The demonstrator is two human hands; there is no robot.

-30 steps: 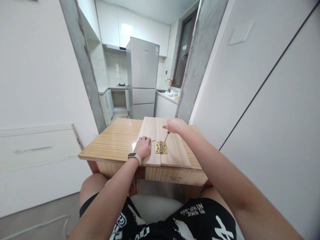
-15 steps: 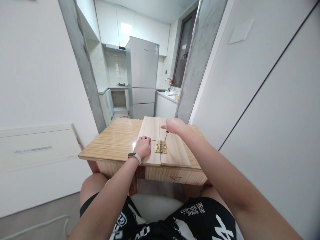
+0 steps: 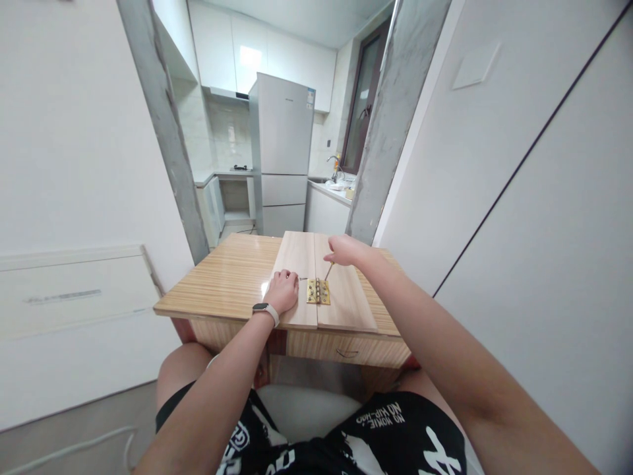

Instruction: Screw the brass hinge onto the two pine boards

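Note:
Two pale wooden boards lie side by side on the table, the left board (image 3: 293, 254) and the right board (image 3: 353, 307). A brass hinge (image 3: 318, 292) with several screw holes spans the seam between them. My right hand (image 3: 346, 251) is closed around a screwdriver (image 3: 329, 271), its shaft slanting down to the hinge's upper right part. The tip is too small to make out. My left hand (image 3: 283, 291) rests with its fingers laid on the left board, just left of the hinge. A small thin dark piece (image 3: 303, 278) shows beside its fingertips.
The boards lie across a wood-grain table (image 3: 222, 277) with a drawer handle (image 3: 347, 353) at its front. Beyond it stand a grey fridge (image 3: 284, 132) and a sink tap (image 3: 333, 163). A white panel (image 3: 74, 330) leans at the left, and a white wall rises close on the right.
My right hand has shifted slightly and its fingers have turned on the screwdriver handle. The extended finger is now more curled in. My left hand, the boards and the hinge stay in place.

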